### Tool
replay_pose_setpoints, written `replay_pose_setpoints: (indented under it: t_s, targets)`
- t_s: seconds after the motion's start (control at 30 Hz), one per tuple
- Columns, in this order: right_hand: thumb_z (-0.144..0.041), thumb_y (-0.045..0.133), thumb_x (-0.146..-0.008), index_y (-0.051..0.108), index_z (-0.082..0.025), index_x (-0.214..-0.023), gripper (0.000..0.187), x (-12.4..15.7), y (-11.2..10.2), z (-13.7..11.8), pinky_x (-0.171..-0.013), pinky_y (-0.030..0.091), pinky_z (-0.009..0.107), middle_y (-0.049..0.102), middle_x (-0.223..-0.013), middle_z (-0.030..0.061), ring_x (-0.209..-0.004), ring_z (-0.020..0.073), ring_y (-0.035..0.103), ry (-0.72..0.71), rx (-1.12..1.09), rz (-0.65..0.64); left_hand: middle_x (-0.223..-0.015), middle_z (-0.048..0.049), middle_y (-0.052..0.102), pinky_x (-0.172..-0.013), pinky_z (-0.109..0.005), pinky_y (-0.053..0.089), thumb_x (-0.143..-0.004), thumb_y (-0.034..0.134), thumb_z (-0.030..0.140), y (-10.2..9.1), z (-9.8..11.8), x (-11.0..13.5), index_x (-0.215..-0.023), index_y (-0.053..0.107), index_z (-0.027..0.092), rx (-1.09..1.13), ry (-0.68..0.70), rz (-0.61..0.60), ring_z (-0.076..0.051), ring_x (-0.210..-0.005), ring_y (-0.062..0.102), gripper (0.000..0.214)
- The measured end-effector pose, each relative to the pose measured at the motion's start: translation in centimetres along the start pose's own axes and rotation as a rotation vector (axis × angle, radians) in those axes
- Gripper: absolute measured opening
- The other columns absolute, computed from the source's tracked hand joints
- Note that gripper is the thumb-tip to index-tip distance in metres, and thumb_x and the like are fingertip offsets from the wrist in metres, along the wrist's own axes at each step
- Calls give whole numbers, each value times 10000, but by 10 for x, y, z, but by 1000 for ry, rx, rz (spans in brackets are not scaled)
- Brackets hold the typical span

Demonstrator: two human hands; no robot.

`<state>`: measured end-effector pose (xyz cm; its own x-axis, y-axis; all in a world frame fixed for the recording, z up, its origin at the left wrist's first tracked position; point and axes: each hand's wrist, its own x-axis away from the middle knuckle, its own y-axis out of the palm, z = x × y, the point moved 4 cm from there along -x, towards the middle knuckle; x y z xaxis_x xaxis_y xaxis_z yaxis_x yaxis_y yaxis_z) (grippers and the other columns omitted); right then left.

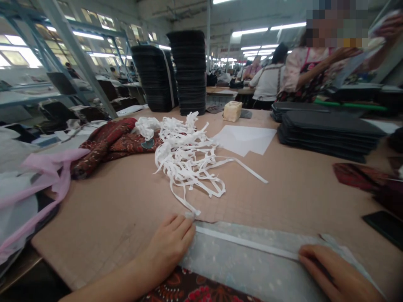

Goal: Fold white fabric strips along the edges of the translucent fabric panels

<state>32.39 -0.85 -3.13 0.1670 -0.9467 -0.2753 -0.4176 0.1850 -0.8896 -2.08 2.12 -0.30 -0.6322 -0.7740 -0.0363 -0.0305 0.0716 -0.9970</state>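
A narrow white strip (247, 243) lies stretched along a pale grey-blue fabric piece (252, 268) at the table's near edge. My left hand (174, 237) is closed, its fingers pressed together at the strip's left end. At the other end, my right hand (333, 268) pinches the strip against the fabric; its fingertips are partly hidden. Dark red-brown floral cloth (204, 289) shows below the pale fabric. Just beyond my left hand lies a tangled heap of white strips (189, 155), one tail reaching down near my fingers.
Rolled patterned cloth (110, 142) lies at the left, beside pink sheer fabric (59, 172). White paper (245, 138) and a yellowish block (232, 111) sit farther back. Dark stacked pads (327, 132) stand right; tall stacks (190, 71) rise behind. A person (315, 71) stands across the table.
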Motion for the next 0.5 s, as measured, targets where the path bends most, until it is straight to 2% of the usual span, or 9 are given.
replay_pose_setpoints:
  t_s: [0.1,0.2,0.33,0.4,0.5]
  targets:
    - [-381,422,-846,611,-253,-779,238,-8,-10,-17,-630,499,331,650,-761,38,-693,218,616,-1,-31,1,-1118,-137,585,-892,-421,362,-830,396,72,4,4,6,-1198,516,144,-85,83,-26,-265,-997,516,393]
    - [-333,419,-853,600,-239,-771,220,-13,-12,-24,-638,481,326,637,-759,37,-700,207,599,11,-47,-26,-1204,-138,540,-916,-440,348,-809,405,91,9,4,9,-1328,398,227,-106,92,-88,-280,-1049,499,536]
    - [-270,412,-870,573,-214,-769,199,-12,-11,-26,-658,452,337,609,-752,39,-713,205,572,20,-36,-69,-1195,-109,555,-938,-460,338,-773,423,79,9,4,4,-1294,446,260,-119,91,-125,-286,-1076,485,553]
    - [-233,407,-873,561,-201,-771,188,-11,-10,-28,-665,440,341,597,-753,43,-718,206,561,18,-22,-80,-1196,-101,558,-947,-455,337,-769,422,61,6,6,-4,-1236,510,238,-126,111,-125,-282,-1099,467,507]
    - [-178,415,-865,550,-182,-777,161,-12,-11,-31,-681,428,350,588,-761,49,-736,211,548,7,5,-95,-1118,-114,593,-913,-449,370,-777,420,54,0,20,-23,-1139,577,173,-120,180,-141,-280,-1024,499,412]
